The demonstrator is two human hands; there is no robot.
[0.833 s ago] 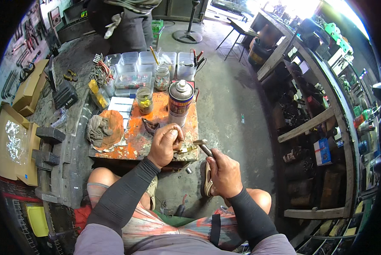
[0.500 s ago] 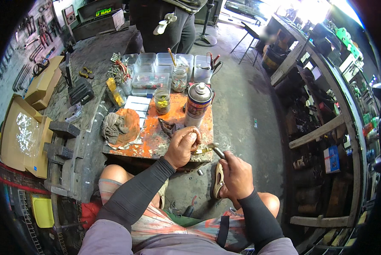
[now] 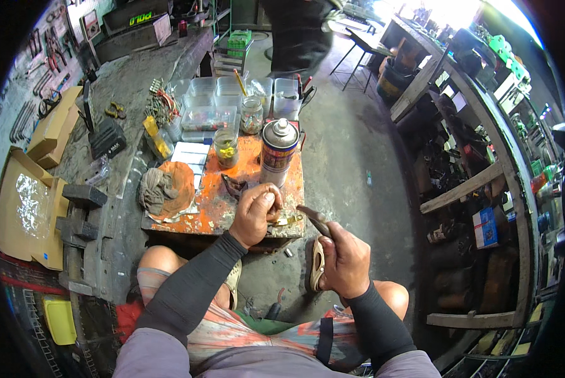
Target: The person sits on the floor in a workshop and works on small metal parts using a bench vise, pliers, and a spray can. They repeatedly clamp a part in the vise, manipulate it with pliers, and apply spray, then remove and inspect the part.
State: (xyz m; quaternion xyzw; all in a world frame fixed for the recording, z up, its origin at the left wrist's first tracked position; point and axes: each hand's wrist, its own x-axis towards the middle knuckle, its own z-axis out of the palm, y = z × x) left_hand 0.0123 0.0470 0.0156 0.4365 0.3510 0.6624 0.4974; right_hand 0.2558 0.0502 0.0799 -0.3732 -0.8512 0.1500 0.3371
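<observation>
My left hand (image 3: 254, 214) is closed just above the front of the orange, paint-worn table (image 3: 200, 220); what its fingertips hold is hidden. Beside them is a small brass-coloured piece (image 3: 285, 220) on the table. Gripped in my right hand (image 3: 348, 258) is a hammer (image 3: 320, 223), its head slightly blurred near that piece. Behind my left hand stands a tall spray can (image 3: 278, 154), with a dark crumpled item (image 3: 233, 186) beside it. A jar (image 3: 226, 151) with yellow contents is farther back, and crumpled rags (image 3: 166, 192) lie at the left.
Clear plastic bins (image 3: 210, 116) fill the table's back. A workbench (image 3: 131, 75) with a cardboard box (image 3: 30, 214) and metal blocks runs along the left. A wooden shelving frame (image 3: 459, 189) lines the right. Another person (image 3: 295, 38) and a stool (image 3: 358, 50) are at the back.
The other person has moved rightward behind the table. My hammer has shifted slightly, its head now blurred. My left hand stays closed in about the same place over the table.
</observation>
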